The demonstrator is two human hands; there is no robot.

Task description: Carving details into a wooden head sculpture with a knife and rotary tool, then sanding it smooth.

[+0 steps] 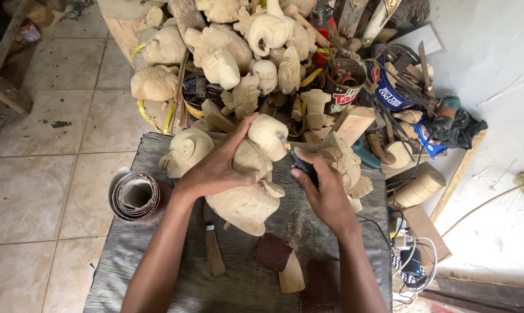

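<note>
Carving in pale, unfinished wood, a rounded animal-like figure with a bulbous head, lies at the middle of the grey, rough-grained workbench. Left hand is clamped over the figure's upper body, fingers spread and thumb raised against the head. Right hand is closed around a slim black-handled rotary tool, whose small tip meets the wood just below the head on the right side. Judgement: clean work here calls for a firm hold from the left hand, light pressure on the tip, and fingers kept off the bit's path; the figure's curved underside looks liable to rock. Surface of the figure reads as matte and smooth on the domes, with sharper ridges at the lower edge. Near the figure lie a wooden-handled chisel, a dark red-brown sanding block, a pale wooden wedge touching the block, and a second dark pad at the near edge. A coiled roll of brown sandpaper sits at the bench's left edge. Far side carries a heap of similar pale carvings, a tin of tools, and a blue packet. Cables and a small charger lie near right on the floor.
</note>
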